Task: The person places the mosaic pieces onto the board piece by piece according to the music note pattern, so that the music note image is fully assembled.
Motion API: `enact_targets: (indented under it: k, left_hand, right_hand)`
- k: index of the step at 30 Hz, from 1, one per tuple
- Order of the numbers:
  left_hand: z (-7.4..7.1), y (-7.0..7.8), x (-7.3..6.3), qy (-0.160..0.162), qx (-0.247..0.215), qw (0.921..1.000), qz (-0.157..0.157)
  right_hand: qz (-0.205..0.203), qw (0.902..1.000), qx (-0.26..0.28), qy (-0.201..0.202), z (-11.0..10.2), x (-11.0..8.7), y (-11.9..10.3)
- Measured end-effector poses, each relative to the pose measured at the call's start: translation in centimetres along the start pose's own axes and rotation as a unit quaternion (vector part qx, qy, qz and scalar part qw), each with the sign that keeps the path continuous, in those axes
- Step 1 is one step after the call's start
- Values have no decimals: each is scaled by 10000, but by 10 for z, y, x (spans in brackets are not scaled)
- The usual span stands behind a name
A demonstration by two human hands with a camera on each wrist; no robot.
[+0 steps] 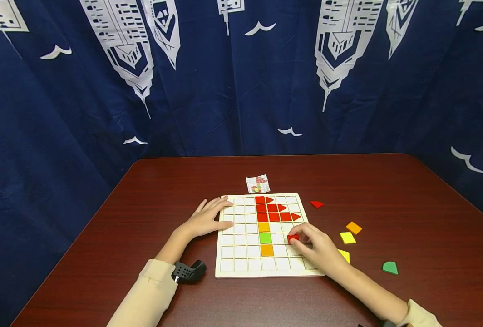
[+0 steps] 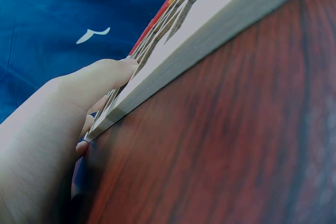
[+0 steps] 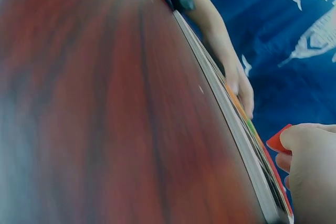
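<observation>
A white gridded wooden board [image 1: 235, 268] lies on the dark red table. Red squares [image 1: 273, 216] and triangles form three rows in its upper half, with an orange tile [image 1: 263, 227], a green tile [image 1: 265, 238] and another orange tile [image 1: 267, 250] in a column below. My left hand [image 1: 204, 222] rests on the board's left edge, thumb and fingers extended over the rim. Between thumb and fingertips, my right hand [image 1: 318, 247] pinches a small red piece [image 1: 293, 238] over the board's right half. In the right wrist view the red piece [image 3: 277, 139] shows above the board's surface.
A small printed pattern card [image 1: 258, 184] lies just behind the board. To the right are a loose red piece [image 1: 317, 204], an orange tile [image 1: 353, 227], a yellow tile [image 1: 347, 238], another yellow tile [image 1: 344, 255] partly behind my right arm, and a rounded green piece [image 1: 390, 268].
</observation>
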State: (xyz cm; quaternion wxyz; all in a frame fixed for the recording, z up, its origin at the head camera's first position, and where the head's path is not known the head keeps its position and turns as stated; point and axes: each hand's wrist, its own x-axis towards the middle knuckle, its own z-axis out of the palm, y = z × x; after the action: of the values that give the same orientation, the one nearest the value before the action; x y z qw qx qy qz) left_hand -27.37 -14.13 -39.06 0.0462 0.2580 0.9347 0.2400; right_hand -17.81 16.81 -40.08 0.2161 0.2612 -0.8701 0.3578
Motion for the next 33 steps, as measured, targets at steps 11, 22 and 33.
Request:
enact_targets:
  k: [11,22,33]
  left_hand:
    - [1,-1,0,-5,34,10000,-11]
    - [-1,1,0,-19,-12,10000,-18]
    - [-1,2,-1,-36,21,10000,-4]
  right_hand:
    - [-36,9924,704,-1007,13,-1,-20]
    - [15,9802,1230,-1549,16,-1,-25]
    - [-133,9757,1205,-1823,15,0,-26]
